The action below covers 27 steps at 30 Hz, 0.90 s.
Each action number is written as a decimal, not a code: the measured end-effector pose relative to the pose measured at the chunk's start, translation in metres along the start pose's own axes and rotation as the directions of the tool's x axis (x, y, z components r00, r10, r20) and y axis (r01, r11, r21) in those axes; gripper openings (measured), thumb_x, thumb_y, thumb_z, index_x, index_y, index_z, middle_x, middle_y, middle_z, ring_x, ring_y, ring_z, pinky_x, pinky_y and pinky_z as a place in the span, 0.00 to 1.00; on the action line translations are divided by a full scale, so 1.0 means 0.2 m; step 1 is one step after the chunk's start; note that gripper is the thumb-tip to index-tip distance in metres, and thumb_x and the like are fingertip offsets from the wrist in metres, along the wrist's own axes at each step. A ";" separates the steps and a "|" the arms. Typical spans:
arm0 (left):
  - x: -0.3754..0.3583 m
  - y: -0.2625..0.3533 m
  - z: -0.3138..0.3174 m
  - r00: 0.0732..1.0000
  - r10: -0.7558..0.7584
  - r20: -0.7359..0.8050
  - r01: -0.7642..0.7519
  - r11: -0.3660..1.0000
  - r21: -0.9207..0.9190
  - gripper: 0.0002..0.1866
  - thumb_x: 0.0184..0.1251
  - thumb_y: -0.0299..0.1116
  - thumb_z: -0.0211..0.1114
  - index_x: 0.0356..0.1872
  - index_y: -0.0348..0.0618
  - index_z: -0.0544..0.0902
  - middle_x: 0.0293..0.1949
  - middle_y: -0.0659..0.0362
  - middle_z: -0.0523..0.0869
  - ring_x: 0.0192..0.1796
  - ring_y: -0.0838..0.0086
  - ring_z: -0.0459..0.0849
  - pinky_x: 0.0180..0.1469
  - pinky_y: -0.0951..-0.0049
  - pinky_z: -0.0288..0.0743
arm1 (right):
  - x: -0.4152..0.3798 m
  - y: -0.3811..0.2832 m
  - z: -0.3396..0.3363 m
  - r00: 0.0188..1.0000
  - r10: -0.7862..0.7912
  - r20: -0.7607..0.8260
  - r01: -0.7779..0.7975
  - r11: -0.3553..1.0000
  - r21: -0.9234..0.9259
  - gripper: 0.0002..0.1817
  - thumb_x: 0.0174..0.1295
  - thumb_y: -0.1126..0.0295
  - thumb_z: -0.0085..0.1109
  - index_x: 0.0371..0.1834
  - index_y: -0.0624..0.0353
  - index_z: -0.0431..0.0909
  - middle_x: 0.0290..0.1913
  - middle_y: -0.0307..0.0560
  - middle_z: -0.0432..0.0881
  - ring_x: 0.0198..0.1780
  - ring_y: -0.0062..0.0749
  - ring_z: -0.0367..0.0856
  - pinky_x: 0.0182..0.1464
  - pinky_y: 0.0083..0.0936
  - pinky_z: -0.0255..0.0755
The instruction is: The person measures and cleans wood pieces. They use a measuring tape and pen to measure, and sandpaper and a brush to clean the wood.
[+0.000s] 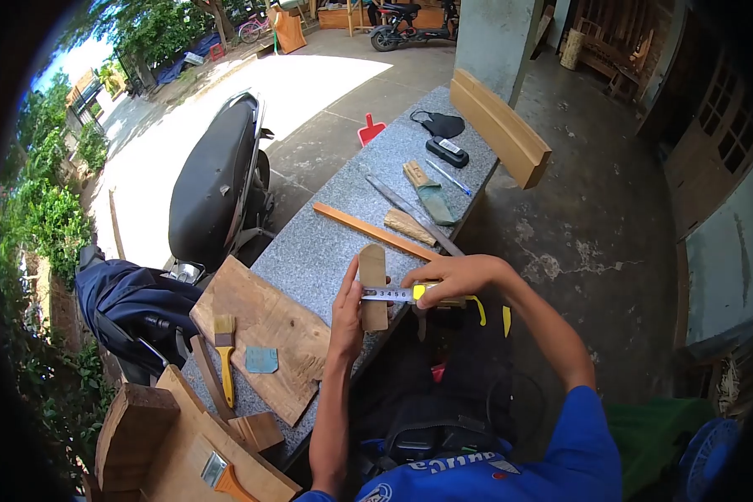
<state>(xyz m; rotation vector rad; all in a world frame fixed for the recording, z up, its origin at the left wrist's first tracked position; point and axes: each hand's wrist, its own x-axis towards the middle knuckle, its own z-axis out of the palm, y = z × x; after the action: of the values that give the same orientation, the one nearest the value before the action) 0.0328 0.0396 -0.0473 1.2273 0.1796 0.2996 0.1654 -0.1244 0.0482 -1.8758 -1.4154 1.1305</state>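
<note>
My left hand point(347, 314) grips a small flat wooden piece point(372, 263) with a rounded top, held upright near the counter's front edge. My right hand point(460, 274) is closed around a yellow tape measure point(421, 293). Its pulled-out blade point(391, 294) lies across the wooden piece, and the numbers 3 to 6 show on it. The blade's end is by my left hand; its exact contact is hidden. Beyond both hands, a thin reddish wooden strip point(368, 228) lies on the granite counter point(297, 251).
A wide wooden board point(263, 309) carries a yellow-handled paintbrush point(225, 356) and a blue-green sandpaper square point(261, 360). Farther along lie a metal file point(406, 205), a pen point(448, 177), a black case point(448, 152) and a thick timber point(502, 130). A scooter point(213, 184) stands left.
</note>
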 end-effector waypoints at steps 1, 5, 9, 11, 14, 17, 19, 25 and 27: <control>-0.01 0.06 0.01 0.999 -0.030 0.012 0.030 1.000 0.002 0.27 0.68 0.47 0.42 0.65 0.48 0.56 0.47 0.50 0.75 0.42 0.71 0.78 0.42 0.72 0.75 | 0.00 -0.01 0.00 1.000 0.013 -0.009 -0.013 1.000 0.003 0.28 0.53 0.53 0.52 0.51 0.62 0.69 0.43 0.52 0.76 0.48 0.35 0.72 0.51 0.25 0.63; -0.02 0.07 -0.02 0.992 -0.128 0.014 0.127 0.991 0.042 0.25 0.69 0.41 0.45 0.65 0.47 0.57 0.53 0.51 0.72 0.51 0.70 0.74 0.51 0.72 0.70 | 0.02 0.00 -0.01 0.998 0.056 0.022 -0.057 0.997 0.053 0.31 0.52 0.50 0.52 0.52 0.64 0.68 0.44 0.53 0.76 0.48 0.35 0.73 0.50 0.25 0.64; -0.02 0.05 0.04 1.000 0.015 0.022 -0.017 0.995 0.094 0.24 0.69 0.40 0.45 0.65 0.47 0.58 0.58 0.56 0.68 0.56 0.74 0.70 0.56 0.75 0.65 | 0.06 0.01 0.02 0.997 0.070 -0.038 -0.072 0.996 -0.049 0.34 0.50 0.46 0.53 0.51 0.66 0.69 0.43 0.55 0.76 0.47 0.38 0.74 0.48 0.27 0.66; -0.03 0.07 0.06 1.000 -0.009 -0.016 0.010 0.999 0.051 0.24 0.69 0.40 0.46 0.64 0.49 0.59 0.56 0.58 0.71 0.52 0.79 0.71 0.54 0.78 0.65 | 0.07 0.02 0.02 0.998 0.021 -0.064 -0.028 0.994 -0.109 0.35 0.50 0.45 0.54 0.50 0.67 0.69 0.43 0.56 0.76 0.46 0.39 0.74 0.47 0.27 0.67; -0.04 0.09 0.06 0.999 -0.046 0.008 0.046 0.999 0.009 0.24 0.69 0.40 0.46 0.65 0.50 0.59 0.58 0.58 0.68 0.55 0.78 0.69 0.57 0.77 0.62 | 0.06 0.00 0.03 0.996 0.003 -0.085 -0.013 0.994 -0.110 0.35 0.49 0.45 0.55 0.49 0.67 0.71 0.42 0.56 0.76 0.46 0.40 0.74 0.47 0.27 0.67; -0.04 0.09 0.05 1.000 0.008 0.009 -0.009 0.998 0.056 0.24 0.69 0.40 0.46 0.65 0.49 0.59 0.59 0.57 0.68 0.55 0.78 0.69 0.57 0.77 0.62 | 0.06 -0.04 0.01 0.998 0.009 -0.069 -0.015 0.995 -0.096 0.34 0.49 0.46 0.56 0.47 0.68 0.72 0.41 0.55 0.77 0.44 0.37 0.75 0.46 0.26 0.67; -0.04 0.09 0.05 1.000 0.025 0.007 -0.025 0.996 0.089 0.24 0.69 0.40 0.46 0.65 0.49 0.59 0.59 0.57 0.67 0.55 0.77 0.69 0.57 0.77 0.62 | 0.06 -0.05 0.00 0.998 0.040 -0.039 -0.044 0.993 -0.112 0.32 0.50 0.49 0.57 0.48 0.68 0.71 0.41 0.53 0.77 0.43 0.33 0.75 0.44 0.24 0.68; -0.06 0.10 0.05 0.999 0.028 -0.039 -0.024 0.995 0.099 0.24 0.69 0.40 0.46 0.64 0.45 0.60 0.59 0.55 0.67 0.57 0.74 0.67 0.58 0.76 0.61 | 0.09 0.00 0.05 0.993 0.012 -0.121 -0.015 1.000 -0.026 0.28 0.48 0.48 0.58 0.40 0.64 0.77 0.29 0.47 0.78 0.31 0.28 0.76 0.33 0.22 0.68; -0.06 0.10 0.05 0.989 0.121 -0.086 -0.104 0.979 0.178 0.24 0.69 0.41 0.45 0.63 0.44 0.61 0.56 0.55 0.69 0.55 0.74 0.69 0.55 0.76 0.63 | 0.09 0.00 0.08 0.987 -0.005 -0.164 0.018 0.997 0.079 0.26 0.48 0.50 0.59 0.41 0.63 0.78 0.28 0.44 0.78 0.30 0.24 0.75 0.32 0.21 0.68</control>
<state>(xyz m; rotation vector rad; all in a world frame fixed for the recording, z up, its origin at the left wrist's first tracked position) 0.0217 0.0333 -0.0253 1.3988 0.2233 0.4494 0.1541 -0.1085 0.0342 -1.8561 -1.2698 0.9888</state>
